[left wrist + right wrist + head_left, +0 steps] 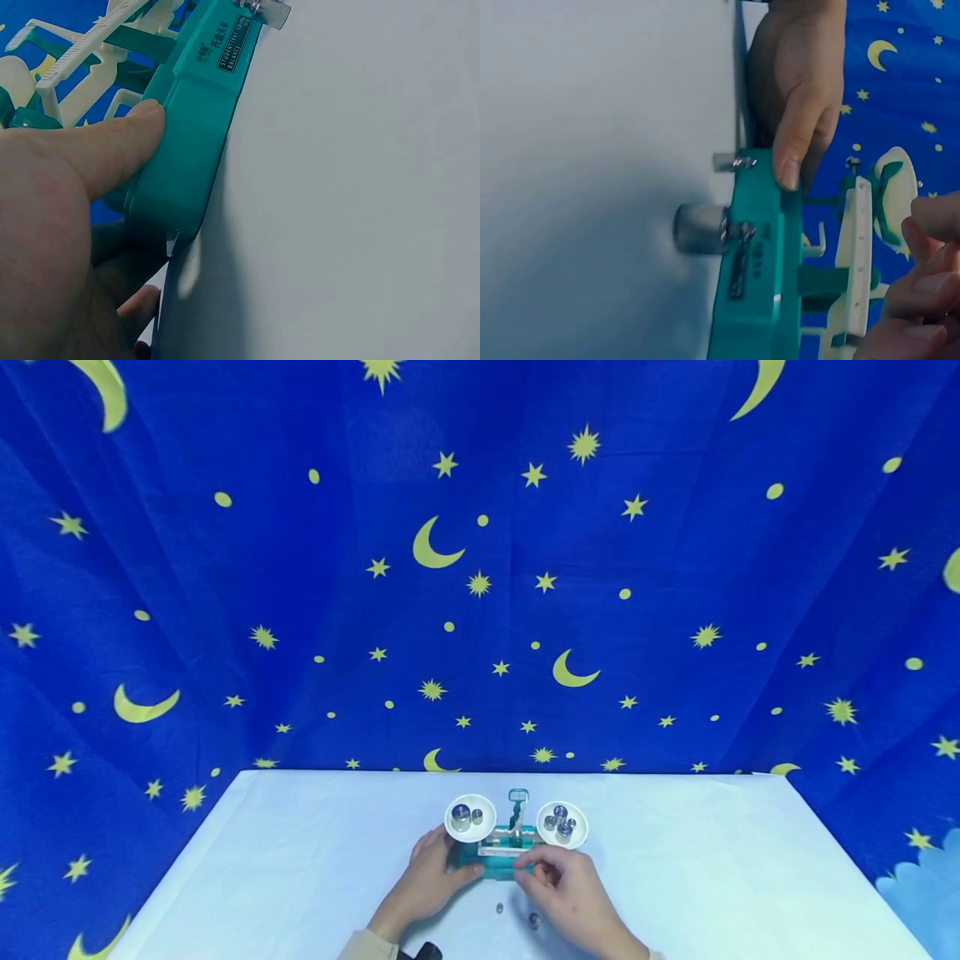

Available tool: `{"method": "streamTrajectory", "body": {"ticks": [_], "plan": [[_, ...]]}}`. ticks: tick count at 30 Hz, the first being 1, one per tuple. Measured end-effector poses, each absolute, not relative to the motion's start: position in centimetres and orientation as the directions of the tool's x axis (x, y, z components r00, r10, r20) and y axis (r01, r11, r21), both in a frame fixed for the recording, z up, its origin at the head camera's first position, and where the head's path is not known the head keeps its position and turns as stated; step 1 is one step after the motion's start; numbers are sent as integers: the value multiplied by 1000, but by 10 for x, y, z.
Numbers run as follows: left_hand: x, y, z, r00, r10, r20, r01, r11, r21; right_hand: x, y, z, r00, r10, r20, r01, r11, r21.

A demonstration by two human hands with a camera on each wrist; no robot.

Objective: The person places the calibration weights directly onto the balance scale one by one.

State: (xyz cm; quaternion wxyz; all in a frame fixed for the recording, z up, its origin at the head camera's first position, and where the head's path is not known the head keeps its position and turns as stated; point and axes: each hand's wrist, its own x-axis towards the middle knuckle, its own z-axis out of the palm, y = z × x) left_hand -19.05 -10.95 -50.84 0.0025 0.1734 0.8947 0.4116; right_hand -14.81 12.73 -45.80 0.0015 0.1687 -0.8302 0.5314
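A teal tray balance (pixel 498 867) with a white graduated beam (pixel 859 255) stands on the table. My left hand (pixel 431 881) grips the left end of its base, the thumb (pixel 124 146) on top and the other fingers behind. My right hand (pixel 573 893) is in front of the beam's right part, fingers curled and tips close together; whether they pinch anything is hidden. The left pan (pixel 470 835) bears a large metal weight (pixel 461 817) and a smaller one (pixel 477 817). Several metal weights (pixel 564 832) stand on the right pan (pixel 551 838).
Two loose metal weights lie in front of the base: a small one (pixel 499 908) and a larger one (pixel 701 229). A black object (pixel 429 951) shows at the bottom edge near the left sleeve. Behind the white table (pixel 697 852) hangs a blue star-patterned cloth (pixel 510 527).
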Motion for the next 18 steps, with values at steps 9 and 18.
{"method": "streamTrajectory", "body": {"ticks": [9, 18], "plan": [[-190, -111, -507, -942, 308, 131, 300, 605, 737, -146, 138, -467, -921, -341, 187, -315, 372, -873], [-191, -110, -510, -943, 308, 123, 294, 604, 741, -150, 146, -474, -902, -405, 150, -303, 348, -887]]}}
